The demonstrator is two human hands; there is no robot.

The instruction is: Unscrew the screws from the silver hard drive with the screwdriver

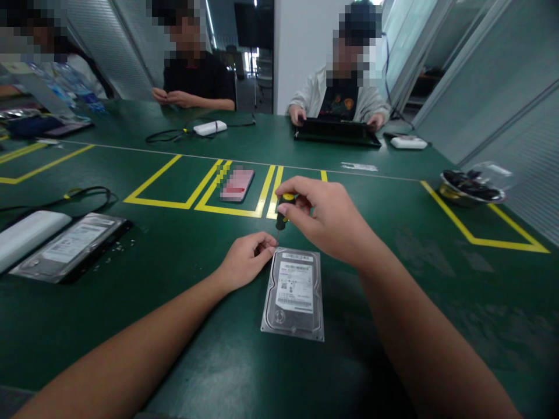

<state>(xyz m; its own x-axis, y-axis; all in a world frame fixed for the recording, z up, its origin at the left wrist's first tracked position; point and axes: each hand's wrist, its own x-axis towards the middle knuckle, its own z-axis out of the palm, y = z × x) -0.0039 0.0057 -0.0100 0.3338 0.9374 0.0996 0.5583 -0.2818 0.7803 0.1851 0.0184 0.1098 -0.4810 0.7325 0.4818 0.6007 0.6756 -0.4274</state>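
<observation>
Hard drive (293, 294), label up, lies flat on the green table (209, 361). Judged rigid, dense for its size, its smooth metal lid slightly slippery, internals shock-sensitive; best gripped by the long side edges. Right hand (325, 215) clamped on a screwdriver (282, 219), shaft down at the drive's far left corner. Left hand (244, 263) at that corner, thumb and fingers bent close; cannot tell whether they pinch anything. Counts, placed from this drive: second drive (72, 244), one, left, small bits (117, 249) beside it uncounted; screwdriver, one; phone (237, 186), one, beyond; bowl (458, 195), one, far right; white boxes (32, 233), three, one left, two beyond; co-workers (198, 81), three, beyond.
</observation>
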